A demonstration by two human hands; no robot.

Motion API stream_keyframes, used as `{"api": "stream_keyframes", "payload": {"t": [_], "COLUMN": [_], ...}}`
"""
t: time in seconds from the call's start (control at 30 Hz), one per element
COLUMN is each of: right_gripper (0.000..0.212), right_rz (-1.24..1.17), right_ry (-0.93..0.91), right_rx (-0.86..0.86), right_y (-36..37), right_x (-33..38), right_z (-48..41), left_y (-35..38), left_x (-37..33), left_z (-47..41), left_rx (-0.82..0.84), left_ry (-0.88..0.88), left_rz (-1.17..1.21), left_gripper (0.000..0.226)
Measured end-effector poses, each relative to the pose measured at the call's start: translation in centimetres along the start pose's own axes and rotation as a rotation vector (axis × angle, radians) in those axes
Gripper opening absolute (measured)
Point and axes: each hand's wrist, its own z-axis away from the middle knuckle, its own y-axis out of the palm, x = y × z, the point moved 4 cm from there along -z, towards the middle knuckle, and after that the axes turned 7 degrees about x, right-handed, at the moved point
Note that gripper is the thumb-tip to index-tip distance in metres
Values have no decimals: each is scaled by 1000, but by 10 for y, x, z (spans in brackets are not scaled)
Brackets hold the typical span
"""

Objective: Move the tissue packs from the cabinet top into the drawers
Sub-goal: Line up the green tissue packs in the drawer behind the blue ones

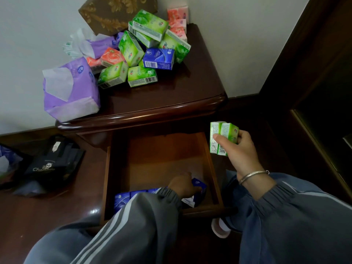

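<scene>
I see left hand [183, 184] in open drawer [213, 168], grip on blue pack [199, 184], extending row. Right hand [241, 149] grips 2 green packs [223, 138] beside drawer (queued, I judge). Pile [144, 48] waits on cabinet top [171, 96].

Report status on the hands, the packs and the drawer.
Left hand on blue pack inside open drawer. Right hand holds two green packs. Pile remains on cabinet top.

The left hand [183, 184] reaches down low, fingers bent, maybe pressing on something. The right hand [241, 149] is held up higher, its grip closed, a bracelet on the wrist.
</scene>
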Motion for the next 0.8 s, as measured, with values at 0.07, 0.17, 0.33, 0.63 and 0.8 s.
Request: {"api": "stream_keyframes", "payload": {"t": [0.07,0.17,0.33,0.63,0.8], "right_gripper": [50,50,47,47,49], "right_rz": [-2,-3,-6,-9,-3], "right_ry": [4,9,27,44,47], "right_rx": [-1,-2,2,-17,-15], "right_y": [1,1,2,1,3], "right_x": [0,0,0,1,2], "right_z": [0,0,1,0,0], "left_y": [4,9,9,12,25], "left_x": [-3,-2,-7,-9,-3], "left_z": [-2,-7,-11,-9,5], "left_rx": [-44,-65,101,104,-145], "left_ry": [-8,-49,-91,-198,-115], "left_rz": [-42,-56,-122,92,342], "left_gripper": [67,63,57,96,71]}}
